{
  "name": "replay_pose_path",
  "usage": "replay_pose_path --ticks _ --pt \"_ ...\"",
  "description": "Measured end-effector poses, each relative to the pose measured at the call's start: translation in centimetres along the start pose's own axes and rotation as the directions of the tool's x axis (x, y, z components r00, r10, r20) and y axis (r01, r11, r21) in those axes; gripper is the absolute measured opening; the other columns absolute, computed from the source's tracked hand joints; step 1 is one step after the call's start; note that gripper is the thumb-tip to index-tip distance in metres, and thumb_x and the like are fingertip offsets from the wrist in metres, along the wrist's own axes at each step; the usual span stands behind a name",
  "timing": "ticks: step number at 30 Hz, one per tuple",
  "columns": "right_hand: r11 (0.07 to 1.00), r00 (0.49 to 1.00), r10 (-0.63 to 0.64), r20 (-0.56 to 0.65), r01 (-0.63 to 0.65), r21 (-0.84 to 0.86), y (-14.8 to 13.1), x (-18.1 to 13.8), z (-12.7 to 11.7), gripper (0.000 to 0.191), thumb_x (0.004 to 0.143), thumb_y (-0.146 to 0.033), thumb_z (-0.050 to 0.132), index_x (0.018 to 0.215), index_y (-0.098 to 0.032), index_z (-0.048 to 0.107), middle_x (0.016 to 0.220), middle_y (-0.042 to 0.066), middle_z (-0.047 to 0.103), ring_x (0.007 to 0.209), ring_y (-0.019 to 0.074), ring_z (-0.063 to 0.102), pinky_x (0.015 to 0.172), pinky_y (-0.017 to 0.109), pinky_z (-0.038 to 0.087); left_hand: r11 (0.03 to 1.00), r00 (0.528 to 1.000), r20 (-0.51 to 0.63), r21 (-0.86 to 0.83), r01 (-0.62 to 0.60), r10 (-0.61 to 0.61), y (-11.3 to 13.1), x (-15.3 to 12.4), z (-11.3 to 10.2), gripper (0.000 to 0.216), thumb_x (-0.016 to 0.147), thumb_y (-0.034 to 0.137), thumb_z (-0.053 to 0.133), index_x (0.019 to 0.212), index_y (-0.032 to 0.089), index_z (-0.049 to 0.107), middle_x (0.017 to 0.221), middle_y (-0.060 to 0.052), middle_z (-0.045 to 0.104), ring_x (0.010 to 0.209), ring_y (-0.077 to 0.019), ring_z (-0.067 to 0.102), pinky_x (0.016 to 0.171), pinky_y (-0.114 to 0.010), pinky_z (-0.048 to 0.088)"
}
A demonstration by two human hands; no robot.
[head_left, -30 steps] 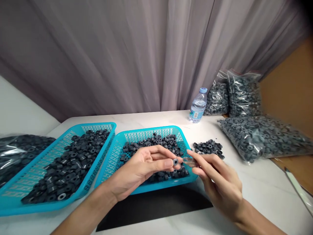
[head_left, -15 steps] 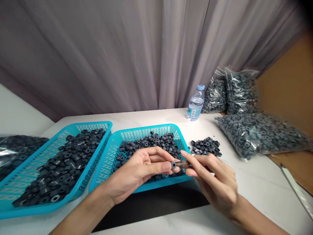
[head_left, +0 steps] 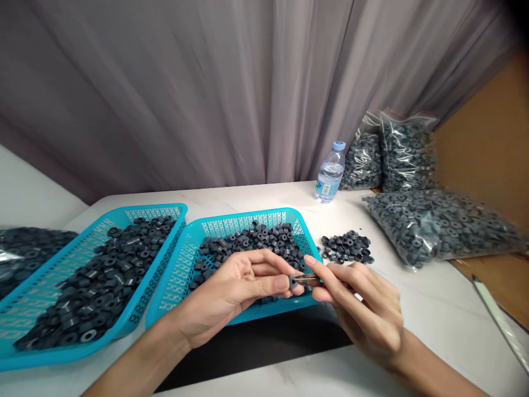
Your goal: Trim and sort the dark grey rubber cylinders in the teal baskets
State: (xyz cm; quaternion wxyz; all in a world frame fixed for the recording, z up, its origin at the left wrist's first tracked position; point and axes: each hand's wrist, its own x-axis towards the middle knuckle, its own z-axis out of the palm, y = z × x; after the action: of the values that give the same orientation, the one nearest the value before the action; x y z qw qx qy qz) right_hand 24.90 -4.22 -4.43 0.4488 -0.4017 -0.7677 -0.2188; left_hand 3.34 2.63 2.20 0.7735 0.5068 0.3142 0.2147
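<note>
My left hand [head_left: 235, 292] pinches a small dark grey ring [head_left: 293, 281] between thumb and fingers, over the near edge of the middle turquoise basket [head_left: 182, 270]. My right hand [head_left: 363, 309] grips a thin metal tool [head_left: 308, 280] whose tip meets the ring. That basket holds several dark rings [head_left: 256, 240]. A second turquoise basket [head_left: 124, 212] to the left is heaped with the same rings.
A small loose pile of rings [head_left: 347, 246] lies right of the middle basket. Clear bags of rings [head_left: 438, 223] sit at the right and back right, another bag [head_left: 25, 251] at far left. A water bottle [head_left: 329, 172] stands behind. A black mat [head_left: 264, 344] lies under my hands.
My hands closed together: the tool tip moved left onto the ring, which was held apart from it a second ago. The view shifted slightly.
</note>
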Motion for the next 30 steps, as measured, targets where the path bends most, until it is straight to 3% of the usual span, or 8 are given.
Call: replay_pose_path --ticks 13,22,30 --pt "0.997 0.998 -0.058 0.030 0.060 -0.046 0.27 -0.36 -0.33 0.062 0.093 -0.013 0.066 0.152 -0.009 0.045 0.099 0.011 0.074 0.067 0.0156 0.061 0.061 0.032 0.044 0.999 1.000 0.009 -0.035 0.025 -0.024 -0.11 -0.01 0.04 0.005 0.085 0.018 0.078 0.089 0.019 0.076 0.089 -0.002 0.080 0.087 -0.0091 0.073 0.083 -0.015 0.052" --pt "0.995 0.998 -0.058 0.023 0.060 -0.083 0.22 -0.32 -0.39 0.061 0.096 -0.017 0.064 0.153 -0.014 0.044 0.095 0.007 0.074 0.061 0.0144 0.056 0.057 0.032 0.041 0.999 0.999 -0.007 -0.027 0.037 -0.037 -0.17 0.03 -0.02 0.008 0.083 0.019 0.080 0.089 0.018 0.075 0.087 -0.003 0.079 0.088 -0.0130 0.074 0.084 -0.019 0.053" --pt "0.992 0.997 -0.075 0.029 0.077 -0.095 0.27 -0.17 -0.50 0.056 0.096 -0.015 0.062 0.150 -0.012 0.048 0.093 0.008 0.074 0.061 0.0138 0.054 0.059 0.032 0.039 0.997 0.999 0.006 -0.052 0.052 -0.052 -0.21 0.10 -0.02 0.007 0.083 0.017 0.080 0.089 0.019 0.076 0.087 -0.001 0.079 0.088 -0.0105 0.074 0.082 -0.015 0.053"
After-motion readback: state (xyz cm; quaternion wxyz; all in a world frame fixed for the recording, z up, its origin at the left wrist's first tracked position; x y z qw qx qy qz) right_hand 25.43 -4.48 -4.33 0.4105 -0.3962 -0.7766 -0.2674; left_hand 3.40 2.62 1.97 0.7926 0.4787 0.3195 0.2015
